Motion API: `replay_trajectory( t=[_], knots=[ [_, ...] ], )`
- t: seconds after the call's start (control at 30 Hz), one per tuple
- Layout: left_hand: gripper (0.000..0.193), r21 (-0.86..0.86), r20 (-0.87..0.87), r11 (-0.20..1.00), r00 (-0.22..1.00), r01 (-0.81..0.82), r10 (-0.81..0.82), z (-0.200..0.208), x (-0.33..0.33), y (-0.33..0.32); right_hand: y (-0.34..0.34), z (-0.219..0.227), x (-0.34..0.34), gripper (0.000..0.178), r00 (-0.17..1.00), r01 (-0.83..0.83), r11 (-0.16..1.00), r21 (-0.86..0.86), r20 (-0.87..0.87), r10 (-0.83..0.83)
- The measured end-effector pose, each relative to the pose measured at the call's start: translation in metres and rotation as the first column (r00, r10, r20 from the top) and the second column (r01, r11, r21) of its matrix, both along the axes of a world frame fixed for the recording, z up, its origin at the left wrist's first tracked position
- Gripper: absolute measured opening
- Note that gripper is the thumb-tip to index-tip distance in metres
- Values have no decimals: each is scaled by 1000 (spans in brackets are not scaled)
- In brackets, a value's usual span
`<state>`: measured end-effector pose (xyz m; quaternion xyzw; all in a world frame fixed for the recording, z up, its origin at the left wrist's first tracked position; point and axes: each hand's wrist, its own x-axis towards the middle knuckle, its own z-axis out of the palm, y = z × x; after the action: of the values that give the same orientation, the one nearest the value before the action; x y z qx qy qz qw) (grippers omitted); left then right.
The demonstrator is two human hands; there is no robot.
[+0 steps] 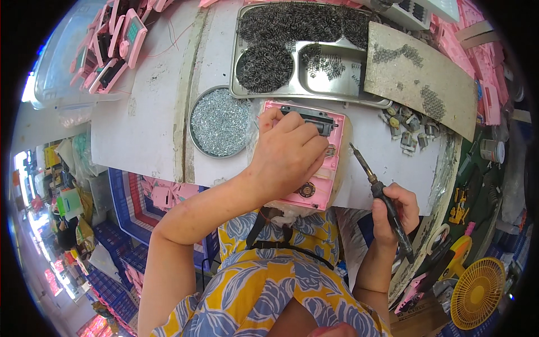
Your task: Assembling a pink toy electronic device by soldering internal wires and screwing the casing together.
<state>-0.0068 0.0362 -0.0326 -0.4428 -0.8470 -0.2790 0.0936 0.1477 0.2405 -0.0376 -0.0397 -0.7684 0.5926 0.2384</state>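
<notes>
An open pink plastic housing lies in front of me on a pad with clear plastic wrap around it. It holds a black part along its far side and a small round speaker-like part near its near edge. My left hand is over the housing, fingers curled down and closed; whatever is between them is hidden. Just right of the housing, my right hand grips a soldering iron by its black handle. The iron's tip points up and left, apart from the housing.
A round tin of small silver screws stands left of the housing. Beyond is a metal tray of dark springs, with a board on its right end. Small metal parts lie right; pink casings pile up far left. A yellow fan stands lower right.
</notes>
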Motion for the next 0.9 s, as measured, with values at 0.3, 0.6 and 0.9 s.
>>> replay_trajectory(
  t=[0.3, 0.6, 0.9],
  knots=[
    [9, 9, -20, 1000, 1000, -3, 4, 1, 0, 0, -1, 1, -1, 25, 1000, -13, 1000, 8, -4, 13],
    [10, -2, -15, 1000, 1000, -8, 8, 0, 0, 0, -1, 2, -2, 25, 1000, -18, 1000, 10, -2, 18],
    [14, -33, -12, 999, 1000, 5, -5, 1, 1, -1, -1, 1, -1, 25, 1000, -12, 1000, 9, 4, 12]
  ],
)
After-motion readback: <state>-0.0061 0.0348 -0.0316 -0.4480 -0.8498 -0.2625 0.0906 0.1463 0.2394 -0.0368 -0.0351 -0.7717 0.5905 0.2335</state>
